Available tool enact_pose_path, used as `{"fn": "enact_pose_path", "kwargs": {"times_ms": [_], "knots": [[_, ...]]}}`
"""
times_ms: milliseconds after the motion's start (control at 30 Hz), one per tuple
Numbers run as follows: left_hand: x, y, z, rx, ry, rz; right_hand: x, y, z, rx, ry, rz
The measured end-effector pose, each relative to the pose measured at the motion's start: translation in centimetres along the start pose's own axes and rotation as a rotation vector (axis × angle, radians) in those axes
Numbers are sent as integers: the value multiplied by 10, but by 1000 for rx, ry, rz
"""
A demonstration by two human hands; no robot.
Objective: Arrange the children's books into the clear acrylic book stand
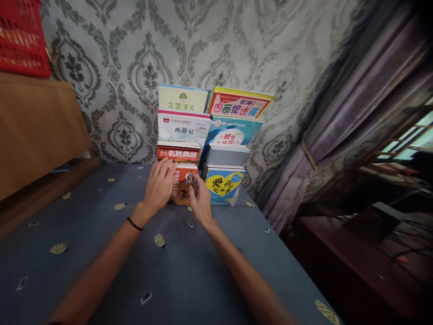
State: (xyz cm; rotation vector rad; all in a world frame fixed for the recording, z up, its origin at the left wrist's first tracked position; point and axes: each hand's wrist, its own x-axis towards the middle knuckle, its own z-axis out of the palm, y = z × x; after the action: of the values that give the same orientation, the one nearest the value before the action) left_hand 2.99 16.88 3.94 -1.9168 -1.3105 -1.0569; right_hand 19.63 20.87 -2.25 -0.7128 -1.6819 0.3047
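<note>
Children's books stand in two columns on a tiered rack against the wall. My left hand [159, 184] is at the left edge of the front orange book [184, 183], its slightly bent fingers over the upper left corner. At the right side of that book is my right hand [202, 201], thumb and forefinger apart; whether it touches the cover I cannot tell. Behind stand a red-titled book [182, 154], a white book [182, 128] and a pale green book [182, 97]. The right column has a blue book with a yellow heart [221, 183], a teal book [233, 128] and a red-and-yellow book [240, 106].
The rack stands on a dark blue patterned surface [118, 253]. A wooden cabinet [40, 131] with a red plastic basket [23, 40] on it is at the left. To the right are a purple curtain [324, 122] and a dark red table [338, 234] with cables.
</note>
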Motion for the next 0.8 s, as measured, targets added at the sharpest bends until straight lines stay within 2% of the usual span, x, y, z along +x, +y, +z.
{"fn": "enact_pose_path", "kwargs": {"times_ms": [67,167,500,800], "knots": [[5,1,1,46,-47,82,0,1,0,-12,-3,-6],[8,-2,3,83,-76,115,0,2,0,-10,-9,-5],[13,0,-1,100,-110,74,1,1,-3,-16,-34,-2],[14,-12,-3,-32,-174,14,22,-2,-24,16,-109,72]]}}
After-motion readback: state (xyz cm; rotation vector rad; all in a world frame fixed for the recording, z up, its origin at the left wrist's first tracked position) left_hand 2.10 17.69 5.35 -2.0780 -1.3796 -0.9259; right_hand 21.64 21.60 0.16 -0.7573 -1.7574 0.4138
